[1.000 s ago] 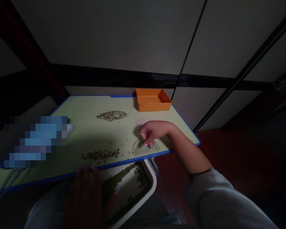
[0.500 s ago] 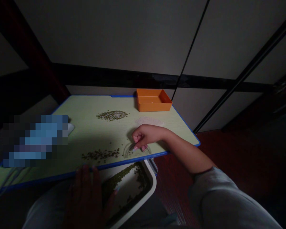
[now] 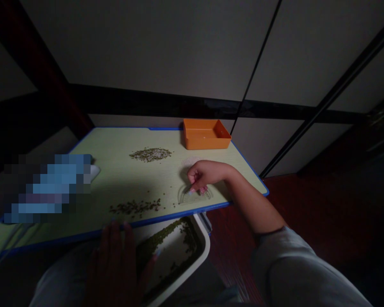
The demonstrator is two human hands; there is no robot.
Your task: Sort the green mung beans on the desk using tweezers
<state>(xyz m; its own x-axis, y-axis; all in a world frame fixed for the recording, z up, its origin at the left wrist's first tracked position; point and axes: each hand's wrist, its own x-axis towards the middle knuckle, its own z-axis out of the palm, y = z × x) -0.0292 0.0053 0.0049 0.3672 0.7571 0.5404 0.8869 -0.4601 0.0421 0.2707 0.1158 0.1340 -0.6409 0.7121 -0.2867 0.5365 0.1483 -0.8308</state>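
My right hand [image 3: 202,177] is closed, with its fingertips pinching the rim of a clear round dish [image 3: 196,198] near the table's front edge. A few dark bits lie just left of the dish. My left hand [image 3: 115,260] lies with its fingers stretched out at the table's front edge, beside a white tray [image 3: 205,243]. Small green beans or seeds [image 3: 158,236] line the inside of that tray. On the tabletop, a loose spread of dark brown bits [image 3: 136,207] lies above my left fingertips.
The pale tabletop [image 3: 115,166] has a blue edge. An orange box [image 3: 207,143] stands at its back right corner. A green and whitish pile [image 3: 151,154] lies mid-table, and a pale patch [image 3: 188,161] shows behind my right hand. A blurred-out blue item [image 3: 54,185] lies at left.
My right hand and the clear dish have shifted to the right and slightly back, leaving a few dark bits uncovered. My left hand stays in place.
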